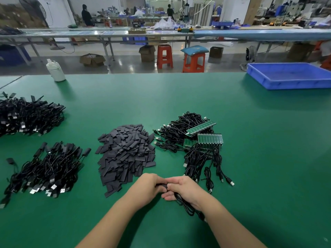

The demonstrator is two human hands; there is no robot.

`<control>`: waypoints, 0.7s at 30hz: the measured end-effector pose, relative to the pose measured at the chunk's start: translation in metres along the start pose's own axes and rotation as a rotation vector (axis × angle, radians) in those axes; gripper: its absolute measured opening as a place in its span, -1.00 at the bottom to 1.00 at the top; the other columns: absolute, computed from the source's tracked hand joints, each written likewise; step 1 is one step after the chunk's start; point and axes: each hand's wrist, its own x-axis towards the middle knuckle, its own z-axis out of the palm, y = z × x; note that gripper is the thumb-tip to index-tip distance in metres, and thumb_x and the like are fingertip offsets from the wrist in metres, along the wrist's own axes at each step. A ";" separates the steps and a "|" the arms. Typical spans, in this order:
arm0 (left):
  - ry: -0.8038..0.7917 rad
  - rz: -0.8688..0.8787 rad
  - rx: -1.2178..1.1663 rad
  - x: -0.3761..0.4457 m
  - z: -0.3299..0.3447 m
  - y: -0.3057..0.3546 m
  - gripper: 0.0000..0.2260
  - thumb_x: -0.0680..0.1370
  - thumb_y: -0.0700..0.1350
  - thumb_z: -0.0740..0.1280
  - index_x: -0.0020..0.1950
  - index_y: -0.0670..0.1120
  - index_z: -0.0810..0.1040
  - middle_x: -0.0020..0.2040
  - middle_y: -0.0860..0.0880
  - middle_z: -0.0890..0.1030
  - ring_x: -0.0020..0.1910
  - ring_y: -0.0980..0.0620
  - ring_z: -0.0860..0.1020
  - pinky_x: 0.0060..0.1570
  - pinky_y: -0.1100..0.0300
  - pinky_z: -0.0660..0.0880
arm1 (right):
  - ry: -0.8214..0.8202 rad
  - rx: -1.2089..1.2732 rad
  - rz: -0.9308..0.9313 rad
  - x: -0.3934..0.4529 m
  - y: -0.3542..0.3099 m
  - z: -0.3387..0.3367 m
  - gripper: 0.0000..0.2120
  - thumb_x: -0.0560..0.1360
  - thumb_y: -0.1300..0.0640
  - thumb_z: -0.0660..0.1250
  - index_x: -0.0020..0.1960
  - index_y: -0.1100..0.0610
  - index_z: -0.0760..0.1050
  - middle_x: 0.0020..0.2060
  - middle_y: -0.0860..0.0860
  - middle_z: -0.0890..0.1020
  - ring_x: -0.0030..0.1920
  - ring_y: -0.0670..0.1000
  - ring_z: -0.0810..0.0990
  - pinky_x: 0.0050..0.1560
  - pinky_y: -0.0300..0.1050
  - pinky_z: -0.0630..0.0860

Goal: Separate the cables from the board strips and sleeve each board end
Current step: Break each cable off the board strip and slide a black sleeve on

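Observation:
My left hand and my right hand meet low at the table's middle, both pinching a small black sleeve between them. A black cable hangs from under my right hand and loops on the mat. Beyond my hands lies a heap of flat black sleeves. To its right, green board strips lie on a tangle of black USB cables. The board end inside the sleeve is hidden by my fingers.
Two piles of sleeved cables lie at the left, a near pile and a far pile. A blue tray stands at the far right, a white bottle at the far left edge of the green mat.

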 end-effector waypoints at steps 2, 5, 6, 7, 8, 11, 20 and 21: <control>-0.047 -0.017 0.135 0.004 -0.003 0.003 -0.81 0.52 -0.08 0.34 0.10 0.03 0.67 -0.09 -0.07 0.64 -0.09 -0.04 0.58 -0.03 0.08 0.52 | 0.008 -0.012 -0.001 0.000 0.000 0.001 -0.70 0.62 0.36 0.20 0.32 0.26 0.51 -0.03 0.26 0.70 -0.07 0.08 0.71 0.06 -0.07 0.64; -0.110 -0.032 0.268 0.009 -0.006 0.008 -0.77 0.57 -0.07 0.29 0.19 0.04 0.63 0.02 -0.11 0.64 0.00 -0.10 0.58 0.03 0.12 0.52 | 0.012 -0.007 0.000 0.000 0.000 0.002 -0.69 0.63 0.36 0.19 0.34 0.27 0.49 -0.05 0.23 0.69 -0.08 0.07 0.71 0.07 -0.06 0.64; -0.111 -0.019 0.279 0.011 -0.005 0.008 -0.78 0.59 -0.08 0.28 0.20 0.01 0.62 0.06 -0.10 0.64 0.04 -0.09 0.58 0.05 0.15 0.50 | 0.012 -0.008 0.000 0.000 0.000 0.002 -0.69 0.63 0.35 0.19 0.35 0.28 0.48 -0.06 0.22 0.69 -0.09 0.07 0.71 0.08 -0.06 0.64; -0.099 -0.007 0.271 0.012 -0.004 0.008 -0.79 0.60 -0.08 0.27 0.19 -0.01 0.62 0.08 -0.10 0.63 0.07 -0.09 0.57 0.07 0.16 0.49 | 0.011 -0.010 0.000 -0.001 0.000 0.002 -0.69 0.63 0.35 0.19 0.35 0.28 0.48 -0.07 0.20 0.68 -0.09 0.06 0.71 0.09 -0.05 0.64; -0.090 -0.001 0.284 0.012 -0.003 0.008 -0.79 0.60 -0.09 0.27 0.18 -0.03 0.62 0.08 -0.10 0.62 0.08 -0.09 0.56 0.07 0.15 0.49 | 0.011 -0.011 0.000 -0.001 0.000 0.002 -0.69 0.64 0.35 0.18 0.36 0.29 0.47 -0.08 0.19 0.68 -0.09 0.06 0.71 0.09 -0.05 0.63; -0.107 -0.014 0.383 0.010 0.000 0.009 -0.80 0.58 -0.06 0.26 0.14 -0.04 0.61 0.02 -0.10 0.57 0.03 -0.12 0.55 0.02 0.06 0.49 | 0.016 -0.027 0.007 -0.001 -0.001 0.003 -0.69 0.64 0.35 0.17 0.37 0.28 0.47 -0.07 0.18 0.69 -0.10 0.07 0.71 0.07 -0.07 0.64; -0.122 -0.007 0.495 0.010 0.005 0.013 -0.81 0.59 -0.12 0.26 0.19 -0.04 0.53 0.00 -0.06 0.49 0.01 -0.14 0.57 -0.01 0.03 0.48 | 0.026 -0.059 0.003 -0.006 -0.003 0.004 -0.68 0.66 0.35 0.13 0.37 0.25 0.47 0.02 0.25 0.68 -0.12 0.03 0.71 0.01 -0.13 0.65; -0.116 -0.009 0.501 0.009 0.006 0.014 -0.80 0.59 -0.13 0.26 0.20 -0.04 0.52 0.03 -0.07 0.50 0.00 -0.14 0.57 -0.01 0.03 0.49 | 0.027 -0.062 -0.002 -0.006 -0.003 0.005 -0.68 0.66 0.34 0.13 0.37 0.24 0.47 -0.01 0.21 0.69 -0.12 0.02 0.71 0.02 -0.12 0.64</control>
